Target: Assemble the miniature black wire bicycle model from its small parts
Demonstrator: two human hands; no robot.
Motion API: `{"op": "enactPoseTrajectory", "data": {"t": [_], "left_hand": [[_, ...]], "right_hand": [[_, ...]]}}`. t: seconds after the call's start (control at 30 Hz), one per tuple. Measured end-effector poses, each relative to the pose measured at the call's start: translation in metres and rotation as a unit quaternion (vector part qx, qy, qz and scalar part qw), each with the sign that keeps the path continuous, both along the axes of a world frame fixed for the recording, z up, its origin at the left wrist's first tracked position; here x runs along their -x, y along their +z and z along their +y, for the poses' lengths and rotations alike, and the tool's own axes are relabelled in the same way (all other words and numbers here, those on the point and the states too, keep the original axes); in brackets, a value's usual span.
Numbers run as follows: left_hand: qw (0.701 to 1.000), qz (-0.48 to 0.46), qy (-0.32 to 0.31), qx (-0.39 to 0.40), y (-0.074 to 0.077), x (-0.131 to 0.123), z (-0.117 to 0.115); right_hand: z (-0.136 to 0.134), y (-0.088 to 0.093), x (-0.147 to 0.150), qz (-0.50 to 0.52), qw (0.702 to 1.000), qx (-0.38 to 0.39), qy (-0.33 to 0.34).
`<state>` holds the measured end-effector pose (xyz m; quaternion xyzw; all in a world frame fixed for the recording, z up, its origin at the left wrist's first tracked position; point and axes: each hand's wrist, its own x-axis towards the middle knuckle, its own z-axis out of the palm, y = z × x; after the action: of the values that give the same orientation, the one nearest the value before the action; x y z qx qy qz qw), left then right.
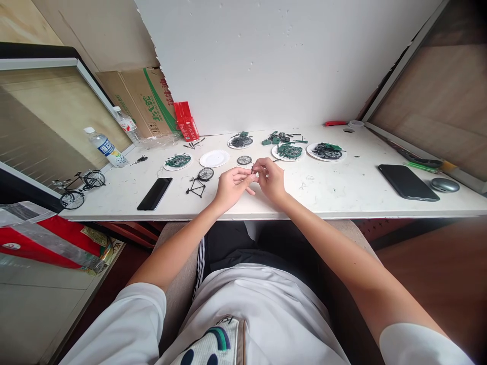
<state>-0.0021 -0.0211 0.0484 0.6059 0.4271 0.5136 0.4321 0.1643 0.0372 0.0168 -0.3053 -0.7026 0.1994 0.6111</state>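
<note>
Look first to the white table (323,198), stretching right across the view. Spot the black model bicycle (81,188) at its left end, up on two wheels, well apart from the action. Move in to the middle: working close to the front edge, meeting fingertip to fingertip with the left hand (233,188) and the right hand (271,178). Note the black bicycle frame (196,188) off to the left, free of the fingers, with a wheel (206,174) at its far end. Lying lengthwise from near left to far right, and closer to the left hand. Judge that as the key line: leftward from pinch to frame, with the left hand in between. Check the loose wheel (244,160) too, flat on the table, just beyond the fingertips and slightly left. And down to the smallest: pinching a tiny dark piece (253,170) right where both hands meet, thumbs and fingertips clamped on it. Cannot tell its shape or long axis, being mostly hidden.
</note>
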Motion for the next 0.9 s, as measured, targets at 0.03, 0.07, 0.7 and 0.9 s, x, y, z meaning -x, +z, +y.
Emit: {"op": "enactPoseTrajectory", "data": {"t": [0.03,0.07,0.7,0.9], "left_hand": [[1.000,0.000,-0.002,-0.002,0.000,0.000,0.000],[1.000,-0.001,-0.003,-0.006,0.000,0.001,0.000],[0.999,0.016,0.001,-0.029,-0.004,0.007,0.009],[1.000,0.014,-0.004,-0.025,-0.005,0.009,0.011]], "right_hand": [[0.000,0.001,0.000,-0.002,1.000,-0.002,0.001],[-0.001,0.001,0.000,-0.002,1.000,-0.003,0.002],[0.002,0.013,0.003,0.105,0.973,0.151,0.137],[0.011,0.010,-0.002,0.069,0.972,0.160,0.157]]}}
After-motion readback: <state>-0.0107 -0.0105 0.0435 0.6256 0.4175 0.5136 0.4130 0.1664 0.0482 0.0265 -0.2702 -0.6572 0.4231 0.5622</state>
